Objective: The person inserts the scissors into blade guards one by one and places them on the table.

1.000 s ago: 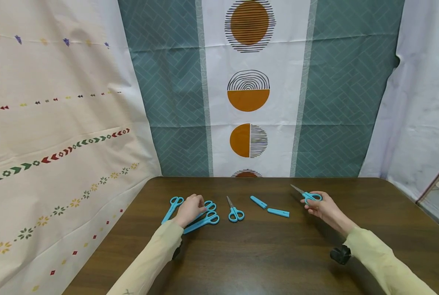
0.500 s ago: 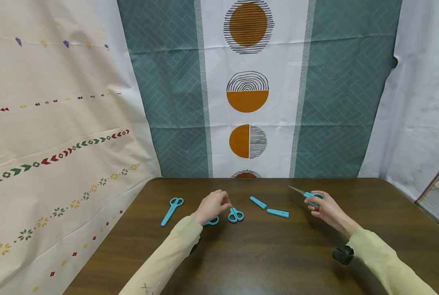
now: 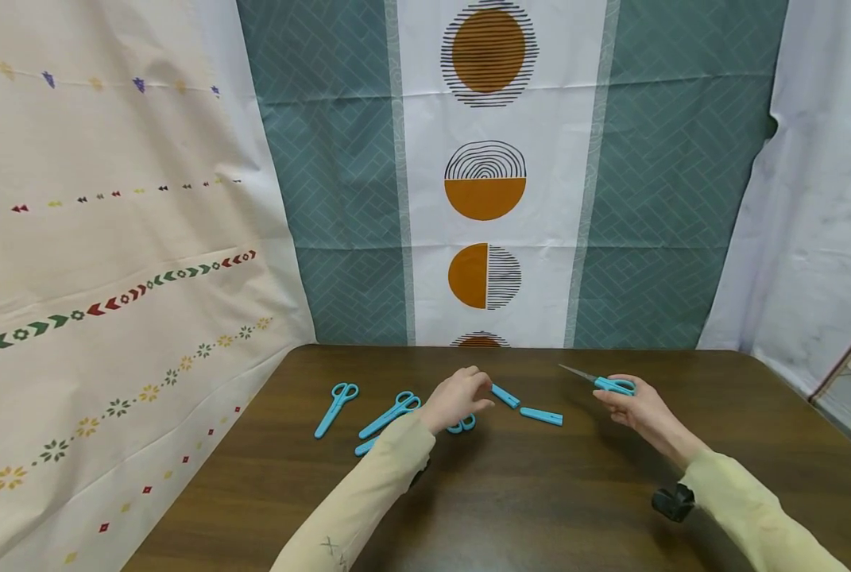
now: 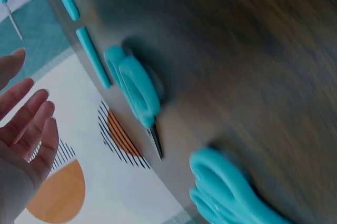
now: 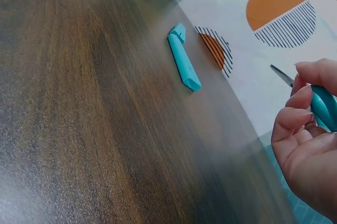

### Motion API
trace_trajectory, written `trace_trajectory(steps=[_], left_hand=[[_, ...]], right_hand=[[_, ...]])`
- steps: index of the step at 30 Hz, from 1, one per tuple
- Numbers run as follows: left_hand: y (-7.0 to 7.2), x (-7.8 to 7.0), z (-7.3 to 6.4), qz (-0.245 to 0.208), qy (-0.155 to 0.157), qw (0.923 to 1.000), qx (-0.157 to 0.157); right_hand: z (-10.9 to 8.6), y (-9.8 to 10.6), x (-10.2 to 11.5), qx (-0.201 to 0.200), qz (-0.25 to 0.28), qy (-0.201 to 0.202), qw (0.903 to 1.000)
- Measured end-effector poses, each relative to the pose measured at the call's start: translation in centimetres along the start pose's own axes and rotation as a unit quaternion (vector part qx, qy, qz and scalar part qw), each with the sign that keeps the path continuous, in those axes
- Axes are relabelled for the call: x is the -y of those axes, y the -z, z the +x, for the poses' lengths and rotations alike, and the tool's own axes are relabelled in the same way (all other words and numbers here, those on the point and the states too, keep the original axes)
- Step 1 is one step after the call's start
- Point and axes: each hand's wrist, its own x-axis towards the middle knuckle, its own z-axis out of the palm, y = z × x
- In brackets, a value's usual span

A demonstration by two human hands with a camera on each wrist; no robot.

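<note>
My right hand [image 3: 638, 409] grips a pair of scissors [image 3: 616, 386] by its light-blue handles, above the right side of the table. Its bare metal blades point left, away from the fingers, as the right wrist view also shows. My left hand [image 3: 459, 400] is over the middle of the table with relaxed fingers and holds nothing. Partly hidden under it lies an uncovered pair of scissors [image 4: 136, 89], blades toward the far edge. Just beyond its fingertips in the head view is a light-blue blade cover [image 3: 505, 396]; a second blade cover [image 3: 542, 416] lies to the right.
On the left of the brown table [image 3: 539, 508] lie covered scissors [image 3: 334, 411], a second covered pair [image 3: 388, 416] and a third covered pair [image 3: 365, 447], the last mostly hidden by my left sleeve. A patterned cloth [image 3: 346, 238] hangs behind the table's far edge.
My left hand has moved right from the covered scissors, past the uncovered pair, toward the blade covers. My right hand keeps hold of its scissors, nearly still.
</note>
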Motion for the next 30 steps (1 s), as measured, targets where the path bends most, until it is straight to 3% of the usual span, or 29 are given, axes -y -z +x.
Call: trace_trajectory(steps=[8, 17, 30], left_hand=[[-1.1, -1.4, 1.2, 0.014, -0.032, 0.9994, -0.002], [-2.5, -2.3, 2.2, 0.004, -0.020, 0.9998, 0.010], [-4.6, -3.6, 3.4, 0.065, -0.017, 0.9972, 0.032]], right_hand=[[-0.3, 0.2, -0.1, -0.004, 0.009, -0.002, 1.0000], [-0.7, 0.3, 0.2, -0.005, 0.001, 0.002, 1.0000], [-1.1, 0.5, 0.2, -0.003, -0.003, -0.003, 1.0000]])
